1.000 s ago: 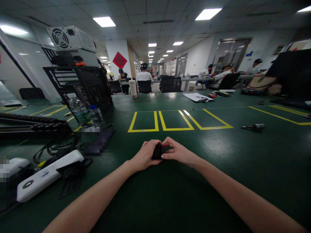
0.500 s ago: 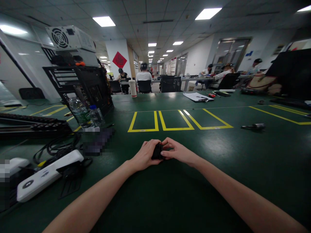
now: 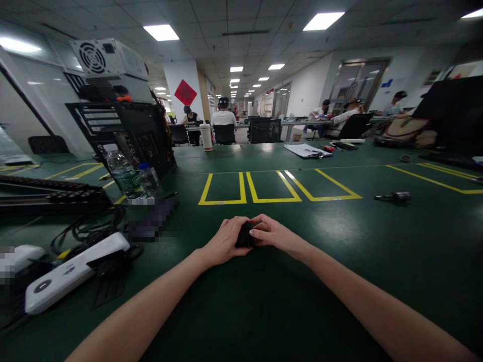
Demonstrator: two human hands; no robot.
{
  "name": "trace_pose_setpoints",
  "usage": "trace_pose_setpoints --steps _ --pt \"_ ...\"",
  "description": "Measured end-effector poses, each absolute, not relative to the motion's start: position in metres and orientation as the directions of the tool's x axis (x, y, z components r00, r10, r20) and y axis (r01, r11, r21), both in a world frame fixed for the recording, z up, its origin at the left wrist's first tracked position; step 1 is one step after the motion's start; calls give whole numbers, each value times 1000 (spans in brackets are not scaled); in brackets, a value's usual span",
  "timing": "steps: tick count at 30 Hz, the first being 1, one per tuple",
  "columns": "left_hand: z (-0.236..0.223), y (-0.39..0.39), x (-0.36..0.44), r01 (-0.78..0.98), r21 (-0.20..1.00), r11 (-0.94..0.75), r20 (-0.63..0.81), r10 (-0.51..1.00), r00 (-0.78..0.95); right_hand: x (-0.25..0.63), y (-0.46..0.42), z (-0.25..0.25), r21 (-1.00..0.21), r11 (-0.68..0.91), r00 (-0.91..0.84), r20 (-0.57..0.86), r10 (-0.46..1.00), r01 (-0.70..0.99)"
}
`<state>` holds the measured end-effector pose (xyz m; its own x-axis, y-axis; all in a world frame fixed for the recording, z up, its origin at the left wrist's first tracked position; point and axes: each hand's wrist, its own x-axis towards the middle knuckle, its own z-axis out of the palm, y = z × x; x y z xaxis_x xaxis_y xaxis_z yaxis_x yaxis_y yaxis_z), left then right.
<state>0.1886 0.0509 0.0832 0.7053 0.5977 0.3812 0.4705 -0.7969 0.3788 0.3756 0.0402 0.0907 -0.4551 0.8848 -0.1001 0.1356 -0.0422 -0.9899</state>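
A small black block-like object (image 3: 244, 235) lies between my two hands, low over the green table (image 3: 241, 306). My left hand (image 3: 227, 240) is wrapped round its left side, with the thumb along the near edge. From the right, the curled fingers and thumb of my right hand (image 3: 269, 232) pinch its right end. Much of the object is covered by fingers, so its exact kind cannot be made out. Beyond the hands, yellow tape outlines (image 3: 273, 200) mark the tabletop.
At left stand a computer case (image 3: 141, 136), a water bottle (image 3: 123, 173) and a white power strip (image 3: 75, 274) with black cables. A dark screwdriver-like tool (image 3: 396, 196) lies at right. Farther back are a clipboard (image 3: 306, 150) and a white cup (image 3: 206, 137). People sit at distant desks.
My right thumb has shifted slightly upward on the black object. My left hand keeps its hold, and everything else stays in place.
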Motion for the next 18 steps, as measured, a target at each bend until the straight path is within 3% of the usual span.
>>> trace_pose_setpoints --steps 6,13,18 --pt "82 51 188 478 378 -793 383 603 700 378 36 96 -988 66 -477 -10 879 142" --pt "84 50 188 469 384 -796 375 598 709 374 37 92 -981 38 -397 -41 917 188" --pt "84 50 188 469 393 -791 376 604 703 375 39 91 -960 55 -443 -76 893 274"
